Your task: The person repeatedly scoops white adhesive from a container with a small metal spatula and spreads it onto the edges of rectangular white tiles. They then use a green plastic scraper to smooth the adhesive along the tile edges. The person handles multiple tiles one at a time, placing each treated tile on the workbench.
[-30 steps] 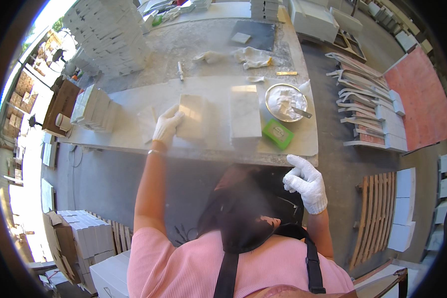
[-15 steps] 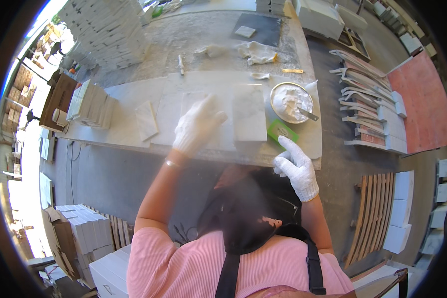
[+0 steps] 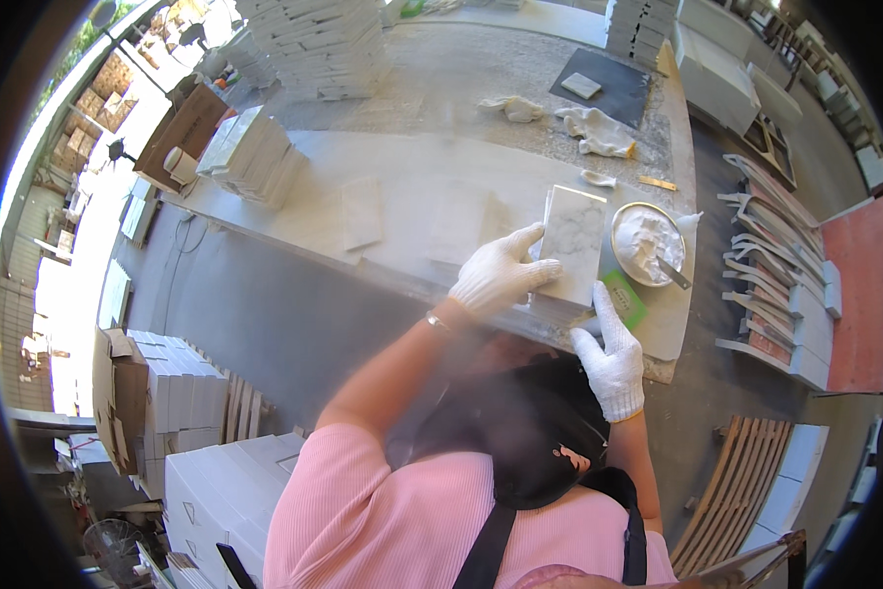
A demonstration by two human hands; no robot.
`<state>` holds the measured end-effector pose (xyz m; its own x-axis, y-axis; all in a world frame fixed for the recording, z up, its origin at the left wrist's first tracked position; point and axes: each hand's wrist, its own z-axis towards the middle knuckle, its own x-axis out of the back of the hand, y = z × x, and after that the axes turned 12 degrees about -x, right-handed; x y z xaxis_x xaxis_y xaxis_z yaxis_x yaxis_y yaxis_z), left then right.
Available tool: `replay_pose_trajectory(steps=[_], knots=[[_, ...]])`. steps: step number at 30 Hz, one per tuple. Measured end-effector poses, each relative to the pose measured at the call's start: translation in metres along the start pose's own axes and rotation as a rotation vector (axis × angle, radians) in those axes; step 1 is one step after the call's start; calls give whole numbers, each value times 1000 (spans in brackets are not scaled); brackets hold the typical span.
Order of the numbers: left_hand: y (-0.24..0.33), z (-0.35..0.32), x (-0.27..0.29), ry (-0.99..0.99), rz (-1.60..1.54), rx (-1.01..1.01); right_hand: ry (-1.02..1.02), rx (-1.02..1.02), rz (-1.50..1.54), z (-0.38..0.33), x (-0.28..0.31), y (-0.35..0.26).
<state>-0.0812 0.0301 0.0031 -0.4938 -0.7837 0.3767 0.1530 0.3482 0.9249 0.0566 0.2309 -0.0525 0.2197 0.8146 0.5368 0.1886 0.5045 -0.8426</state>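
A stack of white, grey-veined marble tiles [image 3: 574, 234] lies near the bench's front edge, its layers slightly offset. My white-gloved left hand [image 3: 500, 273] is against its left side, thumb over the top tile and fingers stretched along the edge. At the stack's near right corner is my gloved right hand [image 3: 610, 365], index finger straight and thumb apart. Close by that fingertip lies a green packet or pad [image 3: 622, 300]. Just right of the stack stands a round tub of white paste [image 3: 646, 240] with a metal-bladed spreader [image 3: 673, 274] resting in it.
Pale single tiles [image 3: 361, 214] lie flat on the bench left of my hands. A tile stack [image 3: 249, 157] stands farther left beside a cardboard box [image 3: 181, 134]. Beyond the paste are crumpled gloves [image 3: 595, 133] and a dark mat [image 3: 604, 86]. A wooden pallet [image 3: 734, 491] stands at lower right.
My left hand has moved right, from over the bench to the tile stack. My right hand has come up to the stack's near corner. The whole view has swung left.
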Motion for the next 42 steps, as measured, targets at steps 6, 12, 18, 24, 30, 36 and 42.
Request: replay_pose_trajectory(steps=[6,12,18,24,30,36,42], knots=[[-3,-5,3,106,-294,85,-75,24,24,1,1,-4],[-34,-27,32,330,-643,49,-218,-95,196,-8,14,-11],[-106,-57,151,641,-370,6,-160,-279,359,-20,38,4],[-196,-44,222,770,-237,208,-164,-277,422,-22,44,5],[-203,-21,228,490,686,357,-150,-298,380,-22,46,-1],[-122,22,123,291,736,31,-147,-362,352,-13,39,4],[-71,58,33,74,951,66,-155,-289,269,-4,27,0]])
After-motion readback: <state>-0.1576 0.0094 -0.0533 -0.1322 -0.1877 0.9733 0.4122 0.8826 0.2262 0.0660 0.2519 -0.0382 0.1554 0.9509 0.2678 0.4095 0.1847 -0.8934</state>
